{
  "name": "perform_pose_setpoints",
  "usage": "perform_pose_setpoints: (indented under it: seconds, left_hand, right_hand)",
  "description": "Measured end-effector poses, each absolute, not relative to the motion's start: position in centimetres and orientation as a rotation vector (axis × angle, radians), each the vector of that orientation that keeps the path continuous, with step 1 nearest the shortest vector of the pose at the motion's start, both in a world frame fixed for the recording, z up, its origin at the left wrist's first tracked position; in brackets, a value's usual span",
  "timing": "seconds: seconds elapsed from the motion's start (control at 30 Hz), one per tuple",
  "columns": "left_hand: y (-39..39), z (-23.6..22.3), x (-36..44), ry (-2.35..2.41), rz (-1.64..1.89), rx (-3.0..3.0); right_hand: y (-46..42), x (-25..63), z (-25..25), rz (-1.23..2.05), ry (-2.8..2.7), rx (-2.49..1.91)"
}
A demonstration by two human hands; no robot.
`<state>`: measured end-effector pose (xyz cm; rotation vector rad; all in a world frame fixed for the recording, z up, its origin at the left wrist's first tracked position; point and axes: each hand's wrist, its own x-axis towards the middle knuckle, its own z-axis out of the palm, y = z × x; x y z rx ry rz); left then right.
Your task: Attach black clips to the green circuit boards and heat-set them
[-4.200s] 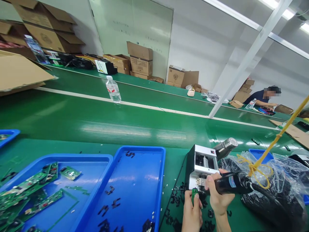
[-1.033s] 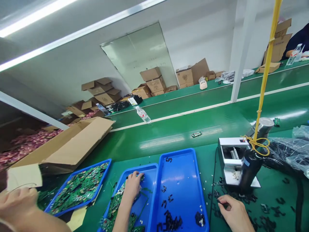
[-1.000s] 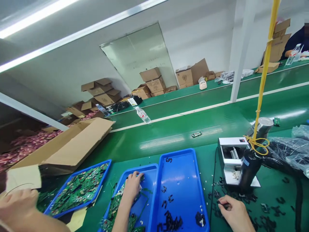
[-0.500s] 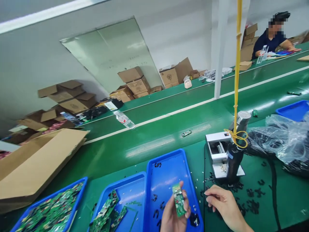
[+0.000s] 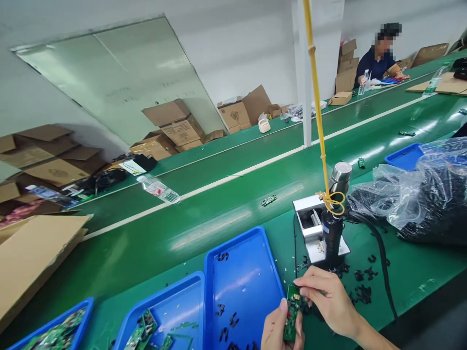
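Note:
My left hand point(image 5: 280, 330) is closed around a small green circuit board point(image 5: 291, 311), held upright at the bottom edge of the view. My right hand point(image 5: 326, 296) pinches at the board's top end, fingers pressed together; whether a small black part is between them I cannot make out. Just behind my hands stands a white machine point(image 5: 314, 228) with a black electric screwdriver point(image 5: 331, 233) hanging in front of it from a yellow cord point(image 5: 315, 102). Loose black plastic clips point(image 5: 361, 287) lie scattered on the green bench around it.
Blue trays lie to the left: one point(image 5: 237, 272) with a few black clips, one point(image 5: 160, 321) with green boards. A clear bag of black parts point(image 5: 426, 194) sits at the right. On the conveyor lie a board point(image 5: 268, 200) and a water bottle point(image 5: 158, 188). A co-worker point(image 5: 379, 58) sits far right.
My left hand took a green board from the tray and brought it in front of me. My right hand came off the bench to the board's top. The view swung right.

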<state>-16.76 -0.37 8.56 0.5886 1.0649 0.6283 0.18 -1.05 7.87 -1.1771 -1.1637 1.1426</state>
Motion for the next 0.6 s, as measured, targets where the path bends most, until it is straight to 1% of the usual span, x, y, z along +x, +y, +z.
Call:
perform_pose_setpoints:
  seconds: [0.2,0.43,0.6]
  left_hand:
    - [-0.3,8.4,-16.7,1.119,0.554,0.684]
    - [-0.2,9.0,-16.5,1.139,0.509,0.854]
    - [0.1,9.2,-16.4,1.106,0.533,1.121]
  right_hand:
    - [-0.9,0.9,8.1,1.053,-1.336,-1.176]
    - [-0.9,1.1,8.1,0.949,-1.414,-1.157]
    - [-0.8,1.3,7.5,0.899,-1.501,-1.188]
